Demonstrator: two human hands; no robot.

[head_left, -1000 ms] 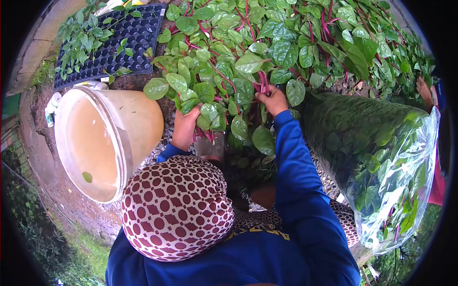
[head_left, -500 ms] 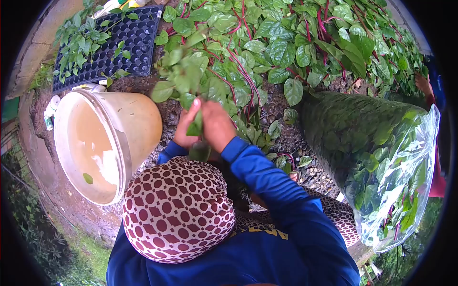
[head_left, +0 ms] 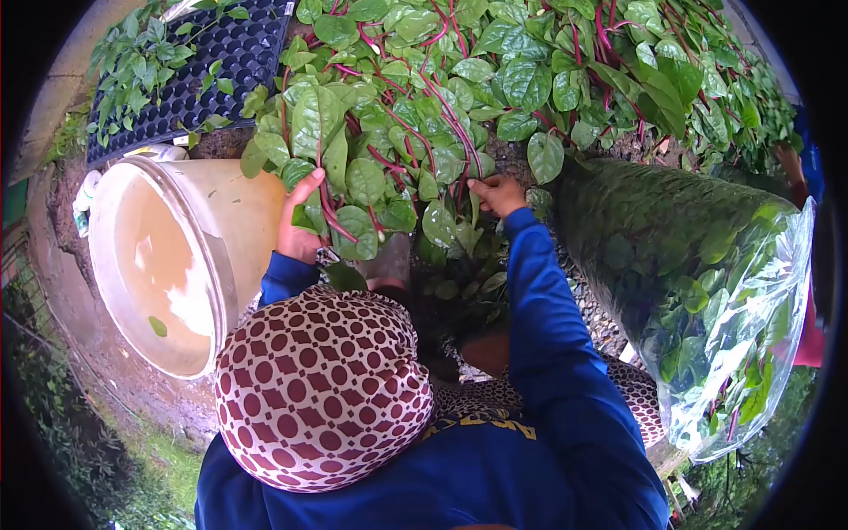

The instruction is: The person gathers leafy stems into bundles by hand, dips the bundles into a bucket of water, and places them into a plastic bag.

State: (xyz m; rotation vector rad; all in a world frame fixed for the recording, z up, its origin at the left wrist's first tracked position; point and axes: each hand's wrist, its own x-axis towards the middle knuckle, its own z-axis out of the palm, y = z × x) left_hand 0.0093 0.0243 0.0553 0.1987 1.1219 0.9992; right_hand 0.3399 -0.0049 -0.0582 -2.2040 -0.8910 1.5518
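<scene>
My left hand is closed around a leafy bunch of Malabar spinach, its thumb on top and the cut purple-red stem ends poking out to the right. Farther right, my right hand pinches a red Malabar spinach stem near the lower edge of the large leaf heap. Glossy green leaves hang around both hands. Part of the left fingers is hidden behind leaves.
A pale bucket of murky water with one floating leaf stands at the left. Behind it lies a black seedling tray. A clear plastic bag stuffed with leaves lies at the right, near another person's arm.
My hands, together before, have moved apart: the left slightly left with the bunch, the right across to a stem in the heap. The bunch has lowered and spread out.
</scene>
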